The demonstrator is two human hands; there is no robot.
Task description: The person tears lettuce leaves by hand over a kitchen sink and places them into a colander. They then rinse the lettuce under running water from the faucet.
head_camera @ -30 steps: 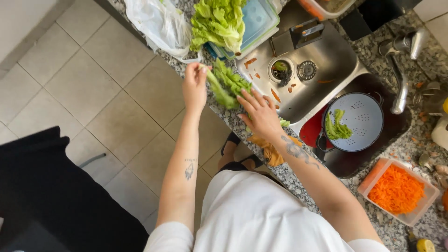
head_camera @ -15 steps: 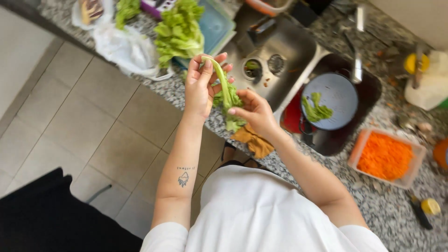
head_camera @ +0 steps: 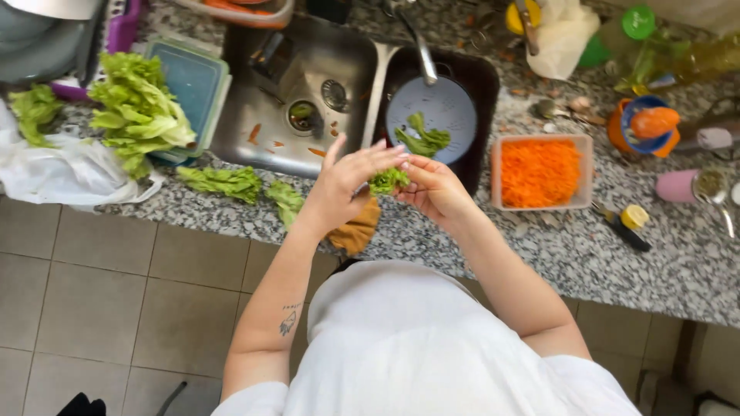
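Both my hands meet over the front edge of the granite counter point(head_camera: 539, 246), just below the sink. My left hand point(head_camera: 347, 181) and my right hand point(head_camera: 435, 185) together hold a small green lettuce piece point(head_camera: 388, 181) between the fingertips. Beyond them a pale blue colander point(head_camera: 443, 100) with a few torn lettuce bits point(head_camera: 424, 140) sits in the dark right basin. Loose lettuce leaves point(head_camera: 231, 183) lie on the counter to the left of my left hand, and a big lettuce bunch point(head_camera: 135, 112) rests further left.
A steel sink basin point(head_camera: 270, 131) with carrot scraps lies ahead. A tub of grated carrot point(head_camera: 539, 171) stands right of the colander. A teal container lid point(head_camera: 196, 85), a white plastic bag point(head_camera: 62, 173), an orange cloth point(head_camera: 356, 231), a knife point(head_camera: 620, 227) and bottles crowd the counter.
The long lettuce leaf that my hands held up is now a small bunched piece between both hands. The hands have come closer together, lower and nearer the colander. The camera has shifted.
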